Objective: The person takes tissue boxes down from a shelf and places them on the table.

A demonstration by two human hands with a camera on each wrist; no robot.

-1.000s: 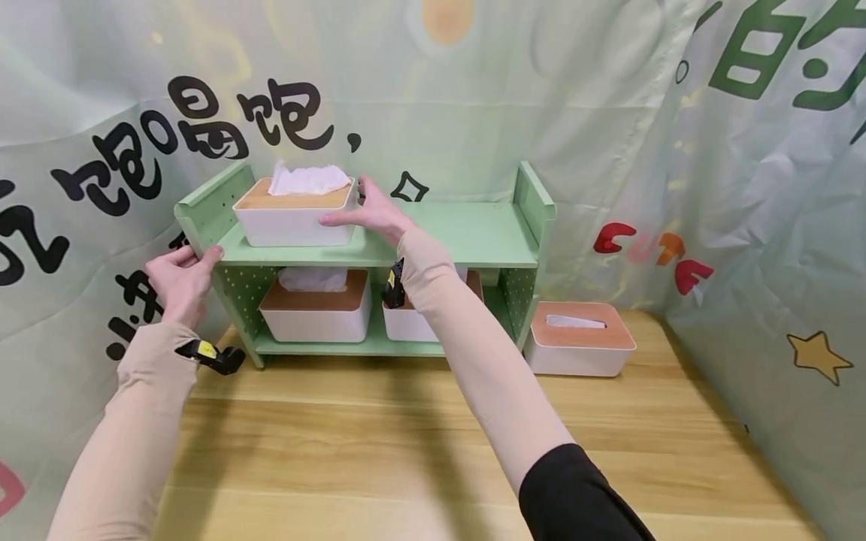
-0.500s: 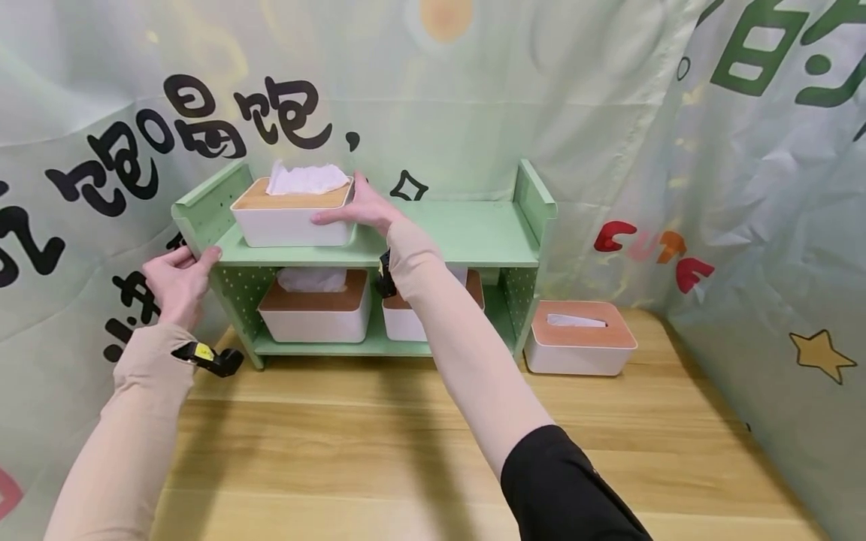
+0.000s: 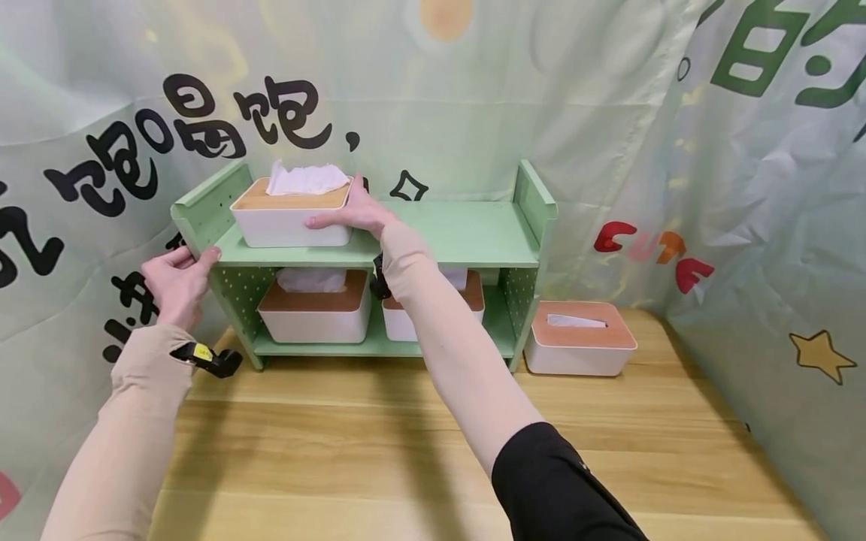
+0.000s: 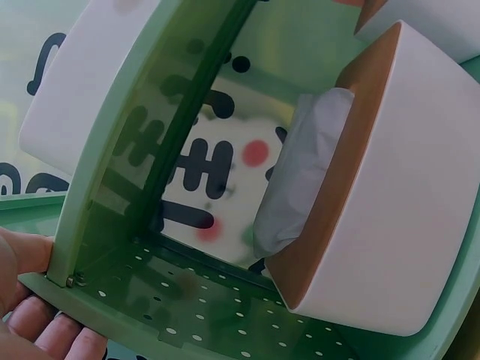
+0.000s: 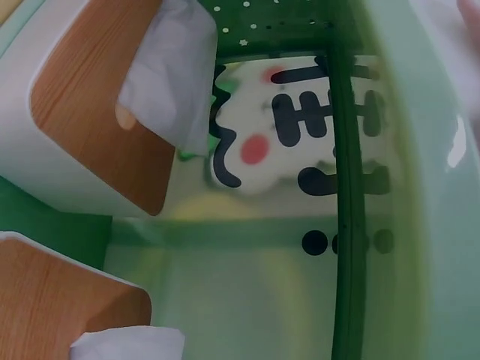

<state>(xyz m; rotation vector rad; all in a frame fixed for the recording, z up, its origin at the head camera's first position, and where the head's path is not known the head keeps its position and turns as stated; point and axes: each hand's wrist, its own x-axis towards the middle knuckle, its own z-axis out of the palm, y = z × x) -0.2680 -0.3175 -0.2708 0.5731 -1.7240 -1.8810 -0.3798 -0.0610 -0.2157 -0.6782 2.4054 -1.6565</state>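
Note:
My right hand [image 3: 357,212] grips the right end of a white tissue box [image 3: 291,228] with a wooden lid, thumb on its front. This box stands at the left of the green shelf's [image 3: 460,255] upper level, a white tissue sticking out. At the shelf's left side, my left hand [image 3: 177,284] holds the edge; in the left wrist view its thumb and curled fingers [image 4: 56,330] lie round the corner of the green frame [image 4: 112,330]. Two more tissue boxes stand on the lower level, a left one [image 3: 314,327] and a right one [image 3: 399,324] partly behind my right forearm.
Another tissue box [image 3: 578,359] stands on the wooden table [image 3: 325,451], just right of the shelf. A printed cloth [image 3: 473,135] hangs behind and at both sides. The shelf's raised right side panel [image 3: 534,203] stands at the upper level's right end.
My right hand and forearm have shifted slightly left, the thumb further along the upper box's front. The left hand keeps its hold on the shelf edge, and the boxes look unmoved.

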